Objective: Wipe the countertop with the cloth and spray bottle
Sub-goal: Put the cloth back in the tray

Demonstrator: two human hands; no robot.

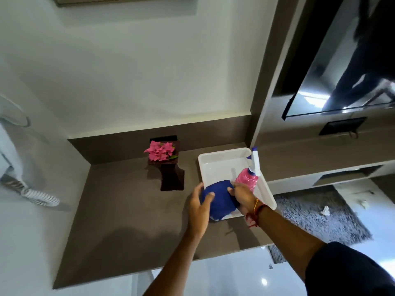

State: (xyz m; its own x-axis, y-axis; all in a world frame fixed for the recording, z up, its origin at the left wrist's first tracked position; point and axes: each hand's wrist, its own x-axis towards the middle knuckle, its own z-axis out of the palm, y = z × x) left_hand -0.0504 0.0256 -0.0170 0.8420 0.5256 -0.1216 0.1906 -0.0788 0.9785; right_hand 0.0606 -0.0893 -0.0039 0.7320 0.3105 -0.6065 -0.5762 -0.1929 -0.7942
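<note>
A blue cloth [220, 199] lies bunched at the near end of a white tray [215, 159] on the brown countertop [128, 210]. My left hand [199, 207] cups the cloth's left side, thumb pressed on it. My right hand [243, 195] rests on the cloth's right side, fingers curled over it and against the base of a pink spray bottle [248, 178] with a white and blue trigger head, which stands in the tray's right part.
A dark vase with pink flowers [163, 153] stands left of the tray near the back wall. A white coiled cord [40, 197] lies at the counter's left end. A wall TV [346, 67] hangs upper right; a grey rug [316, 214] covers the floor beyond.
</note>
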